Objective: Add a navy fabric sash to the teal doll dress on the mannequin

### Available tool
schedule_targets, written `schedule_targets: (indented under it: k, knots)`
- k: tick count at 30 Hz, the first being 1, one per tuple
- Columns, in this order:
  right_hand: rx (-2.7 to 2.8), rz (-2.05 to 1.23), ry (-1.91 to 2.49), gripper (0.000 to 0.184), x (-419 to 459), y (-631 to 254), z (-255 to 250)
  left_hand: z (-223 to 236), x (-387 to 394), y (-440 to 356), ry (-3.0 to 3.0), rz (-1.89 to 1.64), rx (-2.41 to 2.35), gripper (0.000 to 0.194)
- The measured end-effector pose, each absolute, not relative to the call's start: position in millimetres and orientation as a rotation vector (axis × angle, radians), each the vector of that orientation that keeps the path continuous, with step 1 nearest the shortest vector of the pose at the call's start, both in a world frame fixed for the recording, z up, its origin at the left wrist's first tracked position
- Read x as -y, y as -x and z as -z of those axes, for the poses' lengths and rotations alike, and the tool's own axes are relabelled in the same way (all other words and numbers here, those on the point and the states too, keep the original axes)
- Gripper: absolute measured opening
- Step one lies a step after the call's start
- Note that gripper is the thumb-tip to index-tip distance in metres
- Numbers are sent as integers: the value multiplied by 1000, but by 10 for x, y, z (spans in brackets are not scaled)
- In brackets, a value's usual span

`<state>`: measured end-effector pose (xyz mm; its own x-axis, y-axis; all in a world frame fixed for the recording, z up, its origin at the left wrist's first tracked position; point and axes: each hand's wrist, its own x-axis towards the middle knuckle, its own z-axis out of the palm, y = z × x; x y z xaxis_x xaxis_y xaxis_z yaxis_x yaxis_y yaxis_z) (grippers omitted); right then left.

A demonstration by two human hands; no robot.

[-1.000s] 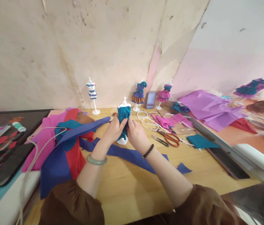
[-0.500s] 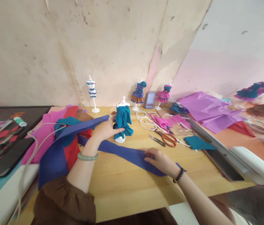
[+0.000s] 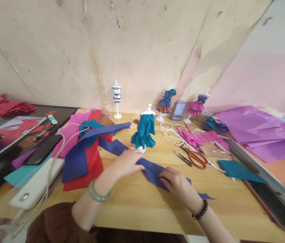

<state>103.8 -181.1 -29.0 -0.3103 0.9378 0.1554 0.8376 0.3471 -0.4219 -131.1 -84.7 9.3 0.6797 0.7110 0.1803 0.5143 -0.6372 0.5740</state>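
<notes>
In the head view, a person works over a strip of blue cloth (image 3: 154,170) that slants across the middle of a wooden surface (image 3: 137,209), its right-hand end nearer the front edge. The step in hand appears to be handling the strip; lifting it would call for a sure pinch. The left hand (image 3: 127,164), palm down with fingers loosely extended, holds nothing visible, and its contact with the cloth is unclear. The right hand (image 3: 175,180) bends its fingers onto the strip; whether they grip it cannot be told. Beyond, a miniature dress form in teal cloth (image 3: 146,131) stands toward the far edge.
</notes>
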Motion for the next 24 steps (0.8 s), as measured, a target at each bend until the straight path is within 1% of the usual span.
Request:
schedule_targets:
  k: [1,2,3,6,7,9,14,19,21,24]
  knots:
    - [2272,-360,1538,21,1822,-1003,283,-67,942,1242,-2435,-533,-798,38]
    - [2296,-357,1516,21,1836,-976,276,-36,1021,1177,-2449,-519,-713,44]
    - [2311,-363,1501,21,1852,-961,270,-4,1080,1122,-2463,-498,-695,41]
    - [2300,-441,1497,23,1911,-1002,253,74,1144,1058,-2501,-324,-802,11]
    - [2282,-479,1516,23,1932,-1044,249,86,1137,1074,-2509,-284,-836,12]
    - [2226,-565,1590,22,1971,-1160,245,80,1098,1151,-2523,-262,-859,18]
    - [2033,-714,1792,24,2064,-1502,254,-63,937,1470,-2515,-260,-888,17]
    - [1885,-808,1855,28,2137,-1691,282,-196,830,1689,-2406,-96,-1024,19]
    - [1866,-788,1829,30,2118,-1707,305,-212,867,1722,-2398,-61,-1042,20]
    - [1871,-606,1792,30,2010,-1688,364,-215,1001,1723,-2430,19,-1054,21]
